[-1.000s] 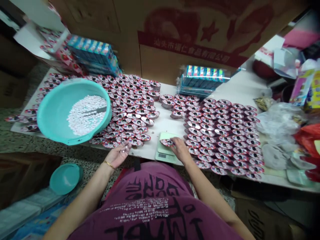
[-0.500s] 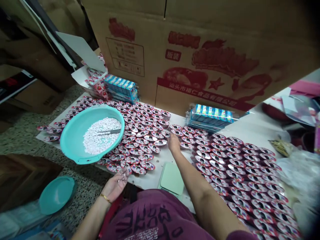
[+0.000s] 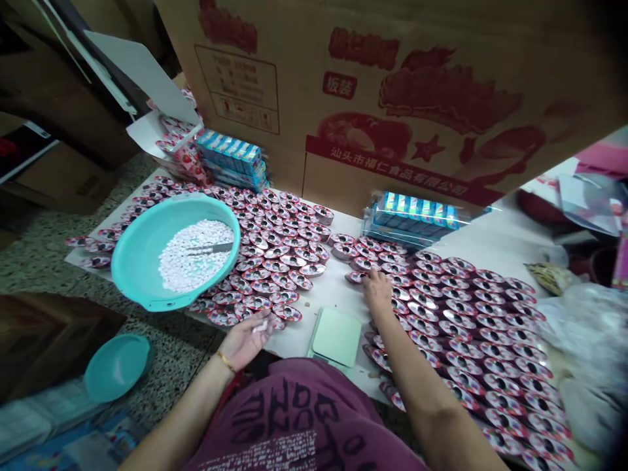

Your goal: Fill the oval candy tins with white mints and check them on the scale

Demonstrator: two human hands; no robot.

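My left hand [image 3: 250, 337] is palm up near the table's front edge. Its fingers are curled round a few small white tablets [image 3: 261, 326]. My right hand [image 3: 378, 292] reaches down over the right-hand group of small red-and-white oval packs [image 3: 458, 305], each with a dark hole in its top. Its fingertips are together at a pack, and whatever they pinch is hidden. More such oval packs [image 3: 282, 281] stand close together on the left. A turquoise basin [image 3: 135, 265] among them holds a heap of white tablets [image 3: 196, 252] with a flat metal tool [image 3: 210, 248] lying in it.
A pale green scale [image 3: 337, 337] sits between the two pack groups. Blue packages in clear wrap [image 3: 415, 219] stand before a large cardboard carton [image 3: 314, 173]. An open white box [image 3: 169, 140] is at the back left, a turquoise bowl [image 3: 118, 366] lower left, plastic bags [image 3: 583, 327] far right.
My right hand has moved right and towards me, from the gap between the groups onto the right-hand packs. My left hand has shifted right, still with white tablets.
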